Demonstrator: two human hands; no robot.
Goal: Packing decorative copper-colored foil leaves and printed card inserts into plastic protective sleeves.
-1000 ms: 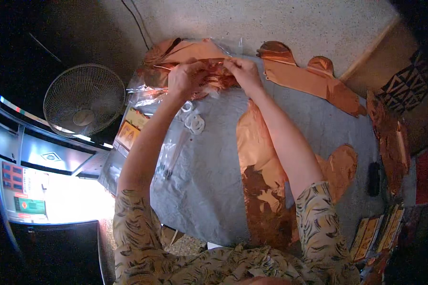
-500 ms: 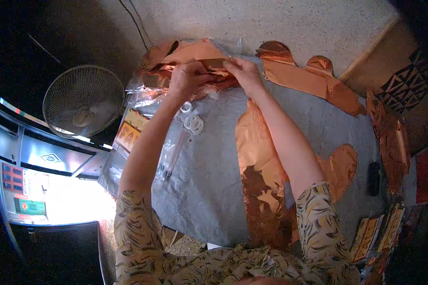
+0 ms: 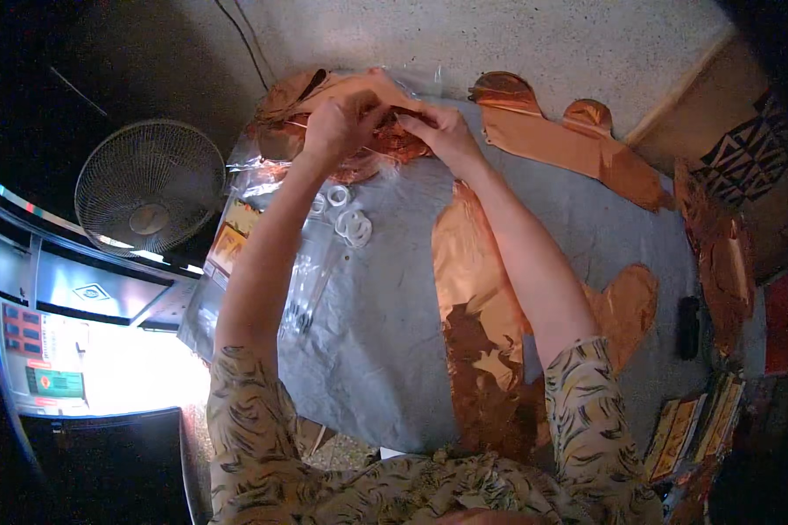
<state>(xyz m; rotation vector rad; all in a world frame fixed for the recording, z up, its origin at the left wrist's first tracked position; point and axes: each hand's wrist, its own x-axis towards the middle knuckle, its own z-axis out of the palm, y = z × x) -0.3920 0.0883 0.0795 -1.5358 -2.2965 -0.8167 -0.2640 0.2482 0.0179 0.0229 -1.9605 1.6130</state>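
Note:
At the far side of the grey-covered table, both my hands work at a crumpled copper-coloured foil balloon (image 3: 401,144). My left hand (image 3: 333,131) grips its left part, fingers bent inward. My right hand (image 3: 451,140) pinches the foil's upper right edge between thumb and fingers. Around and behind them lies a heap of flat copper foil (image 3: 291,98) with clear plastic wrapping (image 3: 258,166). Another flat foil balloon (image 3: 473,254) stretches under my right forearm toward me. White rings (image 3: 353,229) lie just below my left wrist. Part of the held foil is hidden by my fingers.
A flat foil balloon (image 3: 552,144) lies along the back edge, and more foil (image 3: 722,280) at the right. Clear packets (image 3: 311,280) sit beside my left forearm. A fan (image 3: 149,188) stands left; a black object (image 3: 688,328) and printed packs (image 3: 674,433) are at right.
My left hand has turned and lifted slightly, with its fingers nearer the foil's middle. My right hand's fingers have shifted a little left on the foil. The foil between them has bunched differently.

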